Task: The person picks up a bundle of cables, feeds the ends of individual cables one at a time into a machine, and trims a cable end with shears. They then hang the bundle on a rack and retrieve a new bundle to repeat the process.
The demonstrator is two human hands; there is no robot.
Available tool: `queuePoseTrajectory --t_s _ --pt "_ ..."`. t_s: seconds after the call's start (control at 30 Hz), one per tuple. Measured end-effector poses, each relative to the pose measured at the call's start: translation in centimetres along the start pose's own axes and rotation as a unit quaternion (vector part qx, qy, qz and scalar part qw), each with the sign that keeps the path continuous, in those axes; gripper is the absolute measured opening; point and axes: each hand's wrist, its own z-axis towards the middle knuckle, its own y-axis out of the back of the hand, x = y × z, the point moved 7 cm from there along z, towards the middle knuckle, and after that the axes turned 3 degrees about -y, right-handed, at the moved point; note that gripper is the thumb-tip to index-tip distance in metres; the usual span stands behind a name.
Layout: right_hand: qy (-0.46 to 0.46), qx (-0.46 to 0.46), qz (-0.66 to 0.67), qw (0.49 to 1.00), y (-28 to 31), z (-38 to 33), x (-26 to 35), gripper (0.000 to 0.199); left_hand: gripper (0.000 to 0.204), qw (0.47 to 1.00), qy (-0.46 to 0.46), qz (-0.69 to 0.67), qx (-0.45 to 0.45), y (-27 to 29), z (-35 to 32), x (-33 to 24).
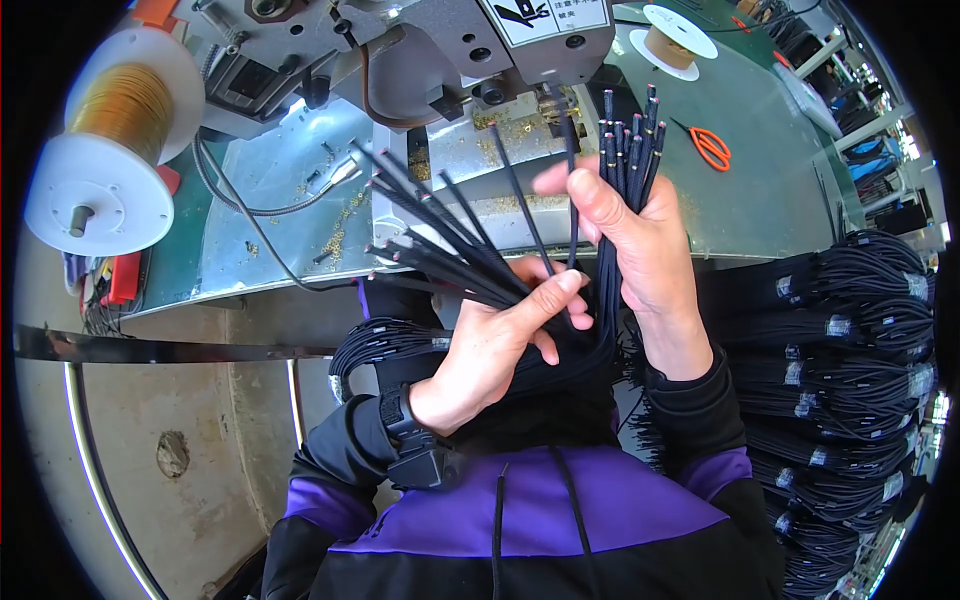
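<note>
My left hand (490, 340) is closed round a fanned bunch of black cords (440, 225), their ends pointing up and to the left. In my right hand (645, 250) is a second, tighter bundle of black cords (630, 150), standing nearly upright with small gold-coloured bands near the tips. One single cord (573, 190) rises between the two hands, by my right thumb and fingertips. Just beyond the hands is a grey bench machine (450, 60); the cord's upper end reaches its working area, and whether it touches there I cannot tell.
A white spool of brass-coloured wire (125, 110) stands at left, another spool (670, 45) at the back right. Orange-handled scissors (708, 148) lie on the green bench (760, 110). Bundled black cords (840, 370) are stacked at right. A metal rail (180, 347) runs at left.
</note>
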Motion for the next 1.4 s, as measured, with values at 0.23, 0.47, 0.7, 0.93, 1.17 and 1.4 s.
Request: queuePoseTrajectory --t_s 0.23,0.47,0.7,0.93,1.17,1.4 --pt "-0.077 -0.015 0.118 0.990 0.6 -0.1 -0.6 0.027 0.027 0.991 -0.102 -0.020 -0.080 1.6 -0.9 -0.3" --pt "-0.136 -0.035 0.168 0.976 -0.4 2.1 -2.2 0.025 0.030 0.982 -0.160 -0.011 -0.104 2.4 -1.0 -1.9" --pt "-0.102 0.013 0.085 0.991 -1.0 1.2 -2.2 0.024 0.023 0.989 -0.138 0.026 -0.038 1.2 0.4 -2.1" --pt "-0.094 0.010 0.094 0.991 -0.7 -0.8 -1.4 0.027 0.017 0.993 -0.111 -0.023 -0.023 1.0 0.8 -1.4" --pt "-0.178 0.020 0.225 0.958 -1.3 0.6 -2.1 0.031 0.013 0.982 -0.159 -0.066 -0.084 2.1 0.0 -2.3" --pt "-0.169 0.057 0.274 0.945 -1.8 0.6 -2.0 0.031 0.011 0.977 -0.173 -0.102 -0.066 2.2 -0.5 -2.9"
